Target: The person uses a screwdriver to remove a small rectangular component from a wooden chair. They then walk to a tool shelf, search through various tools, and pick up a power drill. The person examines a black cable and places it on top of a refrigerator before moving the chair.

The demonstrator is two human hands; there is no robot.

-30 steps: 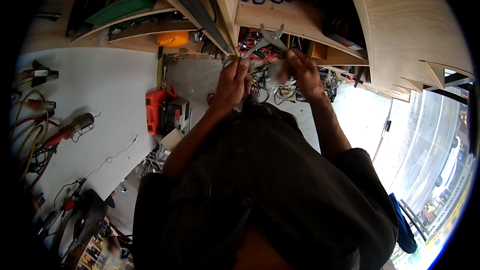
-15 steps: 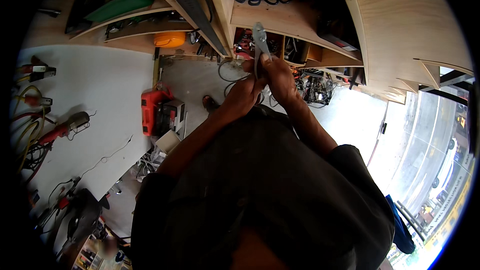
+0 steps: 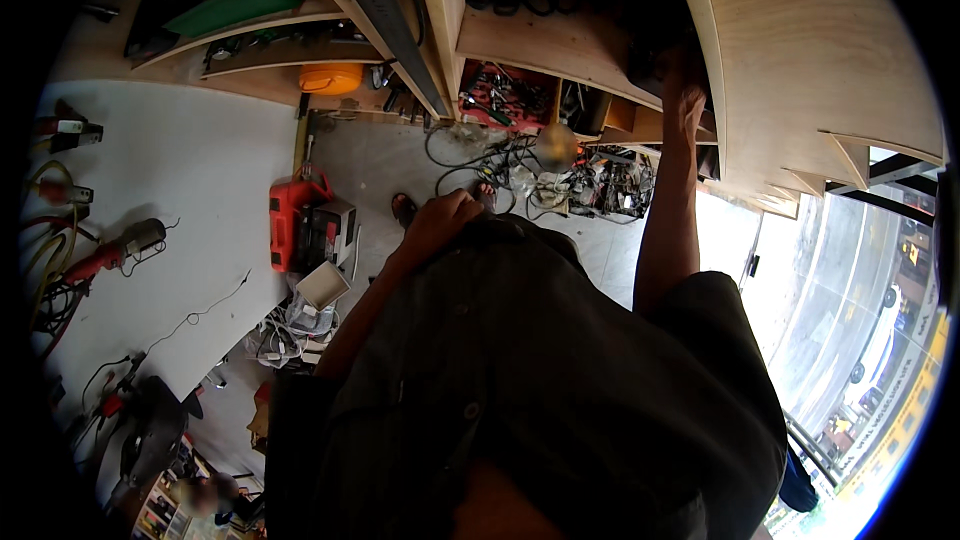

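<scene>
My right hand [image 3: 684, 95] reaches into the dark right end of the wooden shelf [image 3: 560, 40], next to its upright side panel. Its fingers are lost in shadow, so what they hold or touch cannot be made out. Close to my waist, my left hand [image 3: 447, 218] is drawn in with its fingers folded, and nothing shows in it. Dark tools with looped handles [image 3: 540, 2] lie at the back of the same shelf. The slip-joint pliers cannot be seen.
Below the shelf are a red tool tray [image 3: 505, 95] and wooden compartments. Tangled cables [image 3: 520, 165] lie on the floor by my feet. A red case [image 3: 295, 225] stands at left, beside a white table [image 3: 200, 200]. A long metal ruler [image 3: 385, 20] lies along an upright.
My hands have parted. The right one has gone right and into the shelf; the left one has dropped back to my waist. The pliers both held are out of sight.
</scene>
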